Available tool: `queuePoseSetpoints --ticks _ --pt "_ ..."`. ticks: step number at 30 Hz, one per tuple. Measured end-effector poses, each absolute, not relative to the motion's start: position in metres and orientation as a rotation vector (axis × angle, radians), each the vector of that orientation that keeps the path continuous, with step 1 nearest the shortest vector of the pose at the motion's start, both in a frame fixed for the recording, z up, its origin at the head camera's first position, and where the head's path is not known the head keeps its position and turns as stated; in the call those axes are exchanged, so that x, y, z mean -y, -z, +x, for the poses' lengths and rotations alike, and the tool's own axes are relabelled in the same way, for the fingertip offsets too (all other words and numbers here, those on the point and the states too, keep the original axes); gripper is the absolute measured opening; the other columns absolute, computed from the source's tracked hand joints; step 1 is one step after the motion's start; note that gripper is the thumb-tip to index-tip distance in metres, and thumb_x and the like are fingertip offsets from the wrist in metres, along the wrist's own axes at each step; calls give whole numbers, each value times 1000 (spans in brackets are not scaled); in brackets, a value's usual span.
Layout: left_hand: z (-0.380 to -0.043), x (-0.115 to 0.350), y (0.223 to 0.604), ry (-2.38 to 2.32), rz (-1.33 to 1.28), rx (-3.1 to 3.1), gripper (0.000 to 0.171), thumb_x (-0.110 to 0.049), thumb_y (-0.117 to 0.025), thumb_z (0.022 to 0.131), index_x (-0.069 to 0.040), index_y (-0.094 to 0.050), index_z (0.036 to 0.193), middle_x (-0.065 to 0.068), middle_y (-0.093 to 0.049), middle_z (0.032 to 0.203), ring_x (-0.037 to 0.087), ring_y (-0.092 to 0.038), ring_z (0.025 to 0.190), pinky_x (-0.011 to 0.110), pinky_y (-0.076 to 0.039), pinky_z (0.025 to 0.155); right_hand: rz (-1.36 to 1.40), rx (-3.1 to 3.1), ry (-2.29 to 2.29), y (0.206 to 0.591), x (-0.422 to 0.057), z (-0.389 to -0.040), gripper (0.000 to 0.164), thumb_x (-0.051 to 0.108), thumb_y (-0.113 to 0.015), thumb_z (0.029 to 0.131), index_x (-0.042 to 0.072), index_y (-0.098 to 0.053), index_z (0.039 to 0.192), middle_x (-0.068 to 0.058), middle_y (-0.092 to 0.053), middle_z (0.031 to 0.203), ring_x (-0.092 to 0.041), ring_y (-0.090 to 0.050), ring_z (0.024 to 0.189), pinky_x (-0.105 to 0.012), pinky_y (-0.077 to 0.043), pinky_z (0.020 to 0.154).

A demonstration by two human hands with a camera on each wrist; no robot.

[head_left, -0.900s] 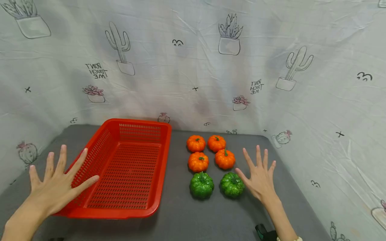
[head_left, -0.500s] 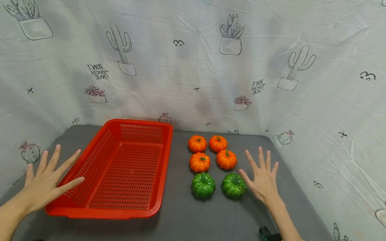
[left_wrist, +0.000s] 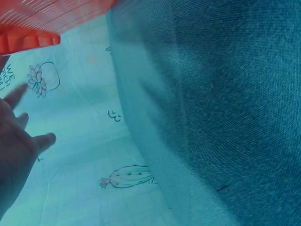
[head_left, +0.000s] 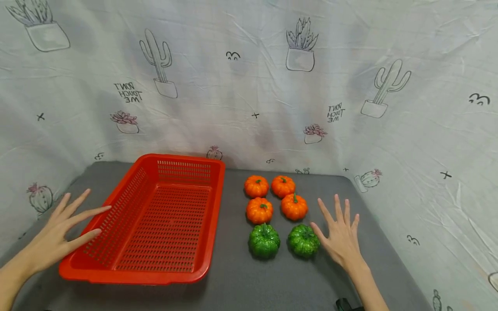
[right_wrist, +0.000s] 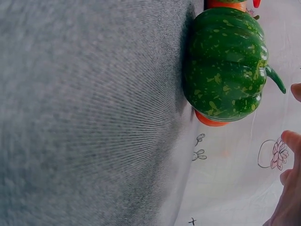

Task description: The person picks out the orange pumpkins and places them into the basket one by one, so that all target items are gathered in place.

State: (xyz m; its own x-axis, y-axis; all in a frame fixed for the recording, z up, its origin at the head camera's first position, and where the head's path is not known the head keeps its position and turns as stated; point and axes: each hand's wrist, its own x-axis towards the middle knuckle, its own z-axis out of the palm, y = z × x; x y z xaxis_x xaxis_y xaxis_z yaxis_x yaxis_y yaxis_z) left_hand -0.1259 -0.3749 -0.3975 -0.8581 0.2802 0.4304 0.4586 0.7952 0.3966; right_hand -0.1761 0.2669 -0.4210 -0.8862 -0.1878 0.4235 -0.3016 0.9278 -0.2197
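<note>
My left hand (head_left: 54, 237), fingers spread, hovers at the left side of a red plastic basket (head_left: 212, 216); its thumb and index finger overlap the basket's rim in the head view. The left wrist view catches this hand (left_wrist: 19, 146) with the basket's underside (left_wrist: 28, 42) at top left. Fingers fanned out, my right hand (head_left: 342, 239) is just right of a speckled green pumpkin (head_left: 304, 242) and holds nothing. That pumpkin (right_wrist: 225, 66) looms large in the right wrist view. A darker green pumpkin (head_left: 264, 242) sits left of it. Behind them are several small orange pumpkins (head_left: 259, 211).
Everything stands on a grey cloth-covered table (head_left: 241, 276). A white curtain (head_left: 249, 86) printed with cacti encloses the back and sides. Near the right forearm lies a small black object (head_left: 344, 304) at the lower edge.
My left hand has drawn left, away from over the basket, and turned so its fingers angle more to the right. The right hand barely moved; the view shifted slightly. Basket and pumpkins stay put.
</note>
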Motion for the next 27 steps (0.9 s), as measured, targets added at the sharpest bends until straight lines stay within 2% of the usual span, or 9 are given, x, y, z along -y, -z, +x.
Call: queuePoseSetpoints --ticks 5,8,9,10,12,14,16,20,27 --pt "-124 371 397 818 -530 2660 51 -9 -71 84 -13 -56 134 -13 -15 158 3 3 143 75 8 100 353 2687 -410 422 -267 -175 68 48 -54 94 23 -28 152 -22 -6 158 -41 9 143 -78 -3 99" --pt "-123 370 398 843 -514 2677 51 -9 -70 86 -15 -56 135 -20 -20 154 -13 -6 135 80 -7 94 347 2706 -433 422 -266 -174 67 48 -53 94 24 -28 152 -21 -5 158 -39 11 143 -77 -2 100" --pt "-123 369 398 838 -506 2680 50 -9 -70 86 -16 -56 134 -21 -23 153 -16 -10 133 76 -15 96 346 2714 -451 422 -266 -174 67 47 -53 95 24 -28 152 -20 -4 158 -38 11 143 -77 -1 101" --pt "-122 368 399 830 -501 2682 51 -9 -70 86 -17 -56 134 -21 -25 152 -18 -13 130 66 -24 100 348 2718 -473 422 -266 -174 66 46 -53 95 24 -28 152 -20 -4 158 -39 11 143 -76 0 101" --pt "-121 367 398 826 -494 2684 51 -9 -71 86 -18 -57 134 -19 -31 151 -21 -20 125 40 -35 100 354 2729 -525 421 -267 -174 65 45 -53 95 24 -28 152 -20 -4 158 -39 12 143 -76 1 101" --pt "-121 366 398 829 -483 2681 51 -9 -72 85 -18 -57 133 -16 -37 149 -23 -26 122 17 -33 89 359 2741 -595 420 -267 -173 64 43 -53 96 25 -28 152 -20 -3 158 -39 12 143 -75 3 102" --pt "-121 365 398 850 -469 2674 52 -9 -74 84 -19 -59 132 -13 -42 147 -22 -31 120 5 -28 78 369 2747 -664 419 -268 -172 63 40 -53 97 24 -28 152 -20 -3 158 -40 12 143 -75 5 101" --pt "-118 365 394 889 -434 2703 53 -12 -78 80 -20 -61 129 -12 -43 145 -19 -40 112 5 -32 76 383 2760 -764 417 -271 -171 60 37 -52 98 23 -29 152 -19 -1 158 -41 13 142 -76 6 100" --pt "-112 377 388 869 -448 2810 59 -17 -82 75 -21 -60 130 -29 -33 142 -20 -36 107 21 -46 69 422 2752 -839 417 -276 -168 57 32 -52 98 22 -31 151 -20 -2 158 -43 12 142 -77 6 99"
